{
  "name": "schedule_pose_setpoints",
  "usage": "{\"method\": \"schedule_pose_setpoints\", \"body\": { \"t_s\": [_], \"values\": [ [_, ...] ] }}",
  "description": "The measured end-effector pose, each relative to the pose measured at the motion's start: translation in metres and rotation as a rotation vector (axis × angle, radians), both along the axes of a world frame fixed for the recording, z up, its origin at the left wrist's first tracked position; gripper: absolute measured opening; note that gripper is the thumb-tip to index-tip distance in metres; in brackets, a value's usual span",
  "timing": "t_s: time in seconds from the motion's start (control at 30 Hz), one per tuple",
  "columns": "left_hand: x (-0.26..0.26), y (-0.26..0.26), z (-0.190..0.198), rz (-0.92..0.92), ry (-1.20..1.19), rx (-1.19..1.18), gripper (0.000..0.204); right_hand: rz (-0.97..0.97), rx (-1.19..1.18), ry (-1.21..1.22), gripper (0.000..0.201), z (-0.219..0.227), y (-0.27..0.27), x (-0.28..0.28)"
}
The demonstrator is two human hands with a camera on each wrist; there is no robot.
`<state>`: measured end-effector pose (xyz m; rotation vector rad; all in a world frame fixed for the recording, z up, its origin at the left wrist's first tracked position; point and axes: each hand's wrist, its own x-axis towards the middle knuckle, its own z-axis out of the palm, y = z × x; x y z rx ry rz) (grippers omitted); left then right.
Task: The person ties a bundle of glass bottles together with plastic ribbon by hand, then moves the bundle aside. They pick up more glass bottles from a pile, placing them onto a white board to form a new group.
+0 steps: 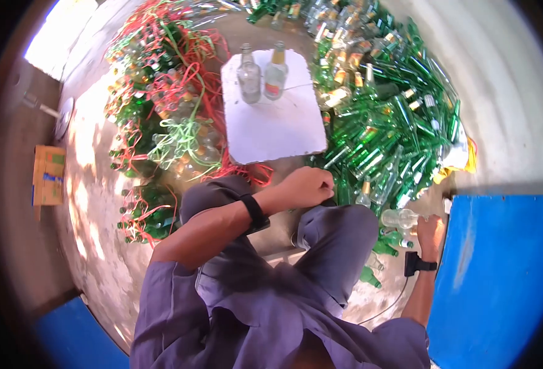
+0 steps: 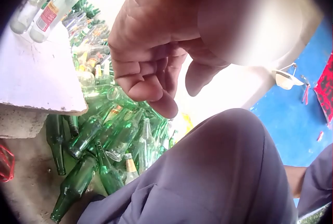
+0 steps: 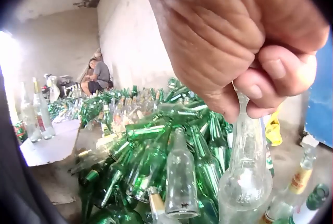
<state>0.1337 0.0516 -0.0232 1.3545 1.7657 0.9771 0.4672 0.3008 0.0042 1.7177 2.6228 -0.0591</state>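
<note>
My right hand [image 1: 430, 235] grips a clear glass bottle [image 3: 244, 182] by its neck, its fingers curled round it in the right wrist view. In the head view that bottle lies across the right edge of the pile, beside a blue panel. Above my knees, my left hand [image 1: 308, 186] hangs loosely curled with nothing in it. Two clear bottles stand upright on a white board [image 1: 277, 135] in front of me: a plain one [image 1: 249, 80] and one with a yellow neck and red label [image 1: 275, 77].
A large heap of mostly green bottles [image 1: 376, 135] spreads to the right of the board. Bottles bundled with red and green strings [image 1: 179, 123] stand on the left. The blue panel [image 1: 499, 264] borders my right side. Another person [image 3: 98, 76] sits far back by the wall.
</note>
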Motion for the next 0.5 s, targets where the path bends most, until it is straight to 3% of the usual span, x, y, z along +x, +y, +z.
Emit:
{"method": "schedule_pose_setpoints", "body": {
  "t_s": [0.13, 0.2, 0.27, 0.37, 0.5],
  "values": [
    [-0.001, -0.002, 0.006, 0.061, -0.03, 0.044, 0.019, 0.095, -0.01, 0.108, 0.031, 0.05, -0.025, -0.054],
    [0.0, -0.002, 0.009, 0.141, -0.019, 0.183, 0.019, 0.164, -0.014, 0.116, 0.031, 0.068, -0.039, -0.082],
    [-0.001, -0.005, 0.012, 0.161, 0.027, 0.261, 0.024, 0.456, 0.179, 0.169, 0.031, 0.071, -0.045, -0.103],
    [-0.006, -0.011, 0.036, 0.175, 0.034, 0.3, 0.044, 0.556, 0.075, 0.282, 0.029, 0.088, -0.067, -0.15],
    [-0.018, -0.014, 0.046, 0.223, 0.048, 0.411, 0.05, 0.639, -0.044, 0.389, 0.026, 0.092, -0.097, -0.214]
  ]
}}
